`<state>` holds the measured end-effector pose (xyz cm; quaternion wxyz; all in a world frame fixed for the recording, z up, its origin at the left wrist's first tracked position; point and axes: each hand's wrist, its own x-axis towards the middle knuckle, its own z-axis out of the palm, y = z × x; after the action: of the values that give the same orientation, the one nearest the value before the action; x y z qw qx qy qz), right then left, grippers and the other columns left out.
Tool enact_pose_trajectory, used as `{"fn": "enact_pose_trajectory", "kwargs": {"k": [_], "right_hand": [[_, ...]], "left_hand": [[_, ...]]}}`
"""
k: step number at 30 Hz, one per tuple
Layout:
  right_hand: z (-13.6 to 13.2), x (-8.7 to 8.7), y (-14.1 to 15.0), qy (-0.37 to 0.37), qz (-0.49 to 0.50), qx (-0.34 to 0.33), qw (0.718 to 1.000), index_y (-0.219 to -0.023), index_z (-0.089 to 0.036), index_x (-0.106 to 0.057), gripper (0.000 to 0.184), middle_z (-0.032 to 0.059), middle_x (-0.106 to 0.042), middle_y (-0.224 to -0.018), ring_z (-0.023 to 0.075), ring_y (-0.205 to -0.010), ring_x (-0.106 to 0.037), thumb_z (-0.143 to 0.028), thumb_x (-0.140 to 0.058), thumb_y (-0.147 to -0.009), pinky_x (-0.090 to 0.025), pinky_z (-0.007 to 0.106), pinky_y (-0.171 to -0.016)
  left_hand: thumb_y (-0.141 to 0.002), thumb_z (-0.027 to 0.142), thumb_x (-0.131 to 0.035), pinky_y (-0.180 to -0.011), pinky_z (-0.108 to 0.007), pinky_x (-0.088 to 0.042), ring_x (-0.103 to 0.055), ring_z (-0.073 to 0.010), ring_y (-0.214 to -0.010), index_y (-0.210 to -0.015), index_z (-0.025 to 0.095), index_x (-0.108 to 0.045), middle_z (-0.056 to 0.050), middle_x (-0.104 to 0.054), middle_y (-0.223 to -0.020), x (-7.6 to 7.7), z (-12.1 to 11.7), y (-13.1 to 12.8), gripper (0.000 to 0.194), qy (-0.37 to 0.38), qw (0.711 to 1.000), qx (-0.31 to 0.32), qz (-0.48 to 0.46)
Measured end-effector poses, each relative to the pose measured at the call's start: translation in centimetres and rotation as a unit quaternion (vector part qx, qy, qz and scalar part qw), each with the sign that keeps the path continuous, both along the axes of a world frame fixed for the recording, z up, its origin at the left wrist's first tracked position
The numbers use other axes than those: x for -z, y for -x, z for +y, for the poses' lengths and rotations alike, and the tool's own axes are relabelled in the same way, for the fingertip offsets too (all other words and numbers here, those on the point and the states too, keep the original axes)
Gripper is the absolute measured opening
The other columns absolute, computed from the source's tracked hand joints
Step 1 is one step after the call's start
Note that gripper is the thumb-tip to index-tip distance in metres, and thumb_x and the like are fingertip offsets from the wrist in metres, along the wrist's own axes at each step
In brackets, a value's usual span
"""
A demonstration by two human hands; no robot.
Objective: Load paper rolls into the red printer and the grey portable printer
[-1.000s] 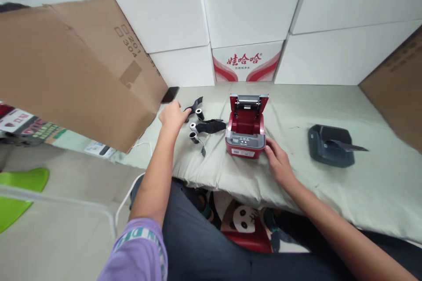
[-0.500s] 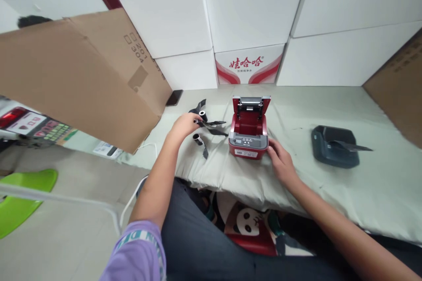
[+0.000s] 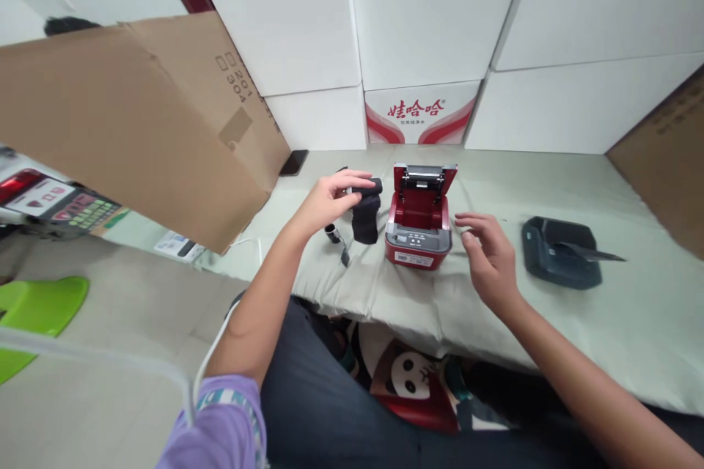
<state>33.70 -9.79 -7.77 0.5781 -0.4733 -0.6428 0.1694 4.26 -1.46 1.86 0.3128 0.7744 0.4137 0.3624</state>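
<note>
A roll of black paper (image 3: pixel 369 187) is pinched between the thumb and fingers of my left hand (image 3: pixel 328 199), with a dark strip hanging down from it. It hovers just left of a red label printer (image 3: pixel 415 256), whose lid stands raised and whose red inside shows bare. A smaller dark roll (image 3: pixel 331 232) with a trailing strip lies on the cloth below my left hand. My right hand (image 3: pixel 489 256) is off the printer's right side, fingers curved and thumb apart, holding nothing. Whatever else lies behind my left hand is mostly hidden.
On the right sits a dark printer (image 3: pixel 561 253) with a black strip sticking out. White boxes (image 3: pixel 415 113) line the back. A large cardboard sheet (image 3: pixel 181 132) leans at the left, close to a phone (image 3: pixel 294 163). Pale cloth (image 3: pixel 621 330) covers the table.
My left hand reached over the loose rolls, took up one black roll and moved right with it towards the red printer. My right hand let go of the printer's side and lifted away.
</note>
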Motion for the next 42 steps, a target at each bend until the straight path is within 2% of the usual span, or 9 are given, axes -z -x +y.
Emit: {"fn": "enact_pose_trajectory", "kwargs": {"k": [3, 5, 10, 14, 18, 25, 34, 40, 42], "right_hand": [[0.4, -2.1, 0.6, -0.027, -0.019, -0.036, 0.999, -0.11, -0.027, -0.068, 0.019, 0.0086, -0.069, -0.114, 0.0265, -0.109, -0.064, -0.032, -0.052, -0.1, -0.052, 0.044, -0.092], [1.0, -3.1, 1.0, -0.022, -0.036, -0.051, 0.998, -0.115, -0.028, -0.067, 0.022, 0.0082, -0.07, -0.115, 0.0259, -0.105, -0.065, -0.034, -0.053, -0.099, -0.052, 0.045, -0.092], [2.6, -3.7, 1.2, 0.006, -0.056, -0.075, 0.996, -0.132, -0.029, -0.062, 0.039, 0.0075, -0.071, -0.121, 0.0263, -0.107, -0.067, -0.042, -0.061, -0.095, -0.054, 0.046, -0.095], [3.3, -3.2, 0.4, 0.003, -0.015, -0.053, 0.998, -0.132, -0.029, -0.061, 0.045, 0.0071, -0.072, -0.115, 0.0259, -0.104, -0.069, -0.045, -0.068, -0.091, -0.055, 0.044, -0.091], [3.0, -3.8, -0.3, 0.0, 0.031, -0.042, 0.999, -0.131, -0.029, -0.059, 0.045, 0.0071, -0.073, -0.109, 0.0258, -0.102, -0.069, -0.048, -0.068, -0.092, -0.057, 0.045, -0.092], [1.2, -5.9, 0.0, 0.02, 0.062, -0.063, 0.996, -0.13, -0.031, -0.061, 0.041, 0.0029, -0.07, -0.088, 0.0217, -0.083, -0.068, -0.043, -0.07, -0.092, -0.059, 0.04, -0.08], [1.9, -5.4, -0.4, 0.181, 0.121, -0.144, 0.965, -0.137, -0.028, -0.051, 0.061, 0.0009, -0.068, -0.086, 0.0167, -0.068, -0.066, -0.04, -0.076, -0.083, -0.054, 0.03, -0.059], [1.9, -5.5, -0.3, 0.34, 0.099, -0.209, 0.911, -0.142, -0.023, -0.044, 0.075, -0.0043, -0.063, -0.068, 0.0141, -0.051, -0.055, -0.04, -0.078, -0.077, -0.045, 0.029, -0.051], [2.0, -5.4, -0.5, 0.349, 0.082, -0.177, 0.917, -0.143, -0.022, -0.043, 0.077, -0.0041, -0.063, -0.066, 0.0135, -0.049, -0.051, -0.043, -0.077, -0.078, -0.041, 0.028, -0.05]], "left_hand": [[-0.086, 0.022, -0.064, -0.095, -0.039, -0.056, -0.067, -0.0244, -0.115, -0.107, 0.021, -0.078, -0.009, -0.068, -0.132, 0.8, -0.2, -1.2, 0.025, 0.017, 0.998, 0.011, -0.062], [-0.087, 0.027, -0.067, -0.093, -0.036, -0.057, -0.07, -0.0221, -0.107, -0.118, 0.021, -0.073, -0.01, -0.07, -0.127, 1.5, -0.4, -2.5, 0.032, 0.056, 0.992, 0.031, -0.105], [-0.092, 0.041, -0.066, -0.081, -0.028, -0.056, -0.071, -0.0176, -0.093, -0.124, 0.019, -0.063, -0.008, -0.075, -0.105, 2.1, -0.5, -6.4, 0.039, 0.135, 0.975, 0.074, -0.158], [-0.092, 0.053, -0.064, -0.072, -0.026, -0.054, -0.069, -0.0155, -0.081, -0.11, 0.019, -0.065, -0.004, -0.073, -0.09, 1.9, -0.2, -8.7, 0.038, 0.141, 0.973, 0.095, -0.158], [-0.093, 0.058, -0.062, -0.077, -0.028, -0.054, -0.069, -0.0164, -0.084, -0.11, 0.021, -0.064, -0.004, -0.073, -0.094, 1.2, -0.9, -10.1, 0.041, 0.139, 0.967, 0.111, -0.183], [-0.086, 0.044, -0.075, -0.079, -0.032, -0.054, -0.067, -0.0167, -0.084, -0.111, 0.022, -0.064, -0.003, -0.071, -0.094, -0.1, -2.4, -10.3, 0.035, 0.114, 0.975, 0.112, -0.153], [-0.082, 0.024, -0.074, -0.075, -0.027, -0.052, -0.067, -0.0143, -0.078, -0.103, 0.017, -0.063, -0.002, -0.072, -0.086, 2.8, 1.4, -10.0, 0.025, 0.251, 0.941, 0.003, -0.228], [-0.075, 0.022, -0.075, -0.067, -0.027, -0.049, -0.065, -0.0147, -0.068, -0.094, 0.017, -0.06, -0.001, -0.07, -0.079, 4.6, 2.5, -9.9, 0.025, 0.266, 0.957, -0.011, -0.114], [-0.075, 0.022, -0.073, -0.068, -0.029, -0.05, -0.066, -0.0162, -0.069, -0.096, 0.019, -0.061, -0.001, -0.07, -0.08, 4.9, 2.6, -9.7, 0.024, 0.245, 0.967, -0.007, -0.062]]}}
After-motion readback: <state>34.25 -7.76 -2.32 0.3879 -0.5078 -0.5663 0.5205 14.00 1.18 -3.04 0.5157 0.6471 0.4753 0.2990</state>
